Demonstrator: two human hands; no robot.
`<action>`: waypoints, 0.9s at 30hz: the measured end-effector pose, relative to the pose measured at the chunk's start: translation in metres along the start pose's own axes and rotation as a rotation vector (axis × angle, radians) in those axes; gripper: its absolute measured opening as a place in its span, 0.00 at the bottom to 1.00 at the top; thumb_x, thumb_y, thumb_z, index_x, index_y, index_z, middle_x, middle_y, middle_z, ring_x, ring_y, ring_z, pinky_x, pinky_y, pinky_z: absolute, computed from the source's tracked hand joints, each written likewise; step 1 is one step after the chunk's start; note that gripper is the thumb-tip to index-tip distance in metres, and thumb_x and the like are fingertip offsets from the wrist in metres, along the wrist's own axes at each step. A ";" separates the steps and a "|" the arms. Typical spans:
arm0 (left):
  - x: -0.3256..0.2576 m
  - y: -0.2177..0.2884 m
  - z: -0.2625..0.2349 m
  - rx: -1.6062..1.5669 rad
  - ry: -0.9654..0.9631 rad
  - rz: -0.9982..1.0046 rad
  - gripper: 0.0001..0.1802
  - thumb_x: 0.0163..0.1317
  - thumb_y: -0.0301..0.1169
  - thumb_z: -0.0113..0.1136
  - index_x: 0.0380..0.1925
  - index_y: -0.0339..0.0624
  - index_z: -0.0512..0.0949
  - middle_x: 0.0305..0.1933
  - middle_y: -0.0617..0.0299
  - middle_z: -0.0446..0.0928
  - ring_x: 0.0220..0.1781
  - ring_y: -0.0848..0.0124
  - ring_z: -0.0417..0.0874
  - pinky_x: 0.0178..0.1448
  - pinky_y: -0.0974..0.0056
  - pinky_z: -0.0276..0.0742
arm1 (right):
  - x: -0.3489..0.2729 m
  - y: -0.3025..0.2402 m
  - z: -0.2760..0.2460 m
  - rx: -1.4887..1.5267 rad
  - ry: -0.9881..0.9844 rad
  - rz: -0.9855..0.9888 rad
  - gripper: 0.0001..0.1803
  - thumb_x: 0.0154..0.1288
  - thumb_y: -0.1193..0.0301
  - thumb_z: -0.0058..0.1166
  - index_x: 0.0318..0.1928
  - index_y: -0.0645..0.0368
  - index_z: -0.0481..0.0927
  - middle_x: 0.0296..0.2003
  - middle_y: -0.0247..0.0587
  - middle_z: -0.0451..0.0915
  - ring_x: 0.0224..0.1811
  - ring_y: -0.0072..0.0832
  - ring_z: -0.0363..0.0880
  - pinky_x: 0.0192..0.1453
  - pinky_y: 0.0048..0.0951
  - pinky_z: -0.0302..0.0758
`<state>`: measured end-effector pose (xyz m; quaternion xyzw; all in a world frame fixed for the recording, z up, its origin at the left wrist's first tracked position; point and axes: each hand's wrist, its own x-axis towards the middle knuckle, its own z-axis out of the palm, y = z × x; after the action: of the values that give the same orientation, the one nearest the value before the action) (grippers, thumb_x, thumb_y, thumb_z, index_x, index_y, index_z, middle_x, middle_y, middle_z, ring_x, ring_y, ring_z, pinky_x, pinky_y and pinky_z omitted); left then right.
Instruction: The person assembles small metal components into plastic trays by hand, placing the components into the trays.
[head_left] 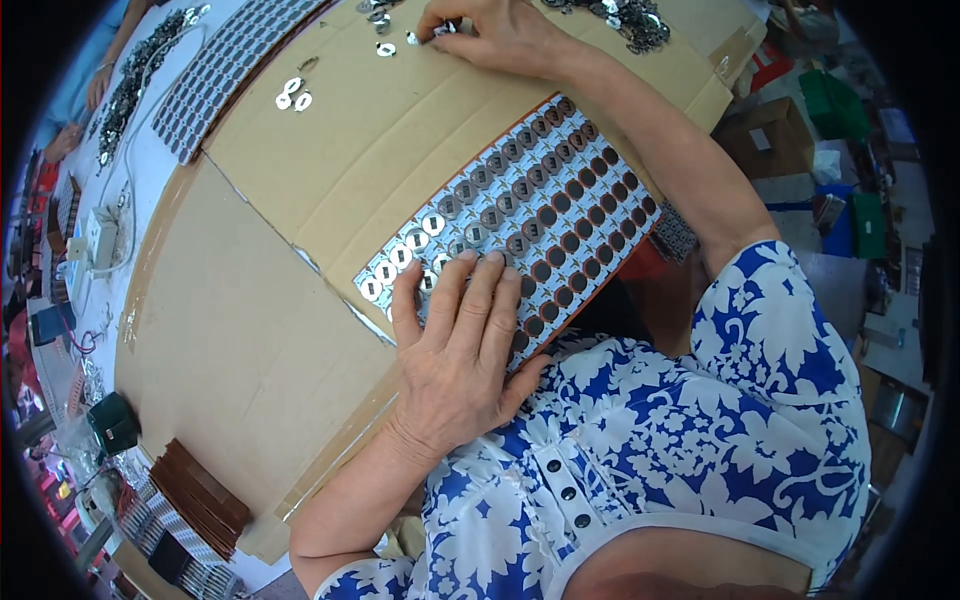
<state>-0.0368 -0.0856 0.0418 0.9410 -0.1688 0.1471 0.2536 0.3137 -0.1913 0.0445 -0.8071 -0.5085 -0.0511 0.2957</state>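
The left hand [462, 345] is being pressed flat, fingers spread, on the near end of the long brown perforated tray [560, 215], pinning it down. The right hand [497, 32] is being stretched beyond the tray's far end, fingertips pinched on a small round silver metal disc [441, 30] among loose discs [384, 48]. The filling step is judged to be under way: discs are already being seated at the tray's left rows, dark holes remaining rightward. Carrying the disc back to an open hole is called for next. The tray's long axis is running diagonally across the flat brown cardboard sheet [330, 150], near-left to far-right.
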 end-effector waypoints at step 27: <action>0.001 -0.009 -0.008 -0.037 -0.033 -0.052 0.43 0.53 0.45 0.78 0.68 0.35 0.83 0.70 0.44 0.83 0.72 0.43 0.81 0.83 0.30 0.63 | -0.113 -0.030 -0.030 0.301 0.222 0.346 0.07 0.81 0.74 0.63 0.53 0.64 0.87 0.38 0.29 0.87 0.39 0.15 0.86 0.46 0.22 0.85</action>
<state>-0.0340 -0.0740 0.0447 0.9425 -0.1512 0.1218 0.2719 0.2404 -0.2870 0.0385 -0.8185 -0.3291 -0.0120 0.4708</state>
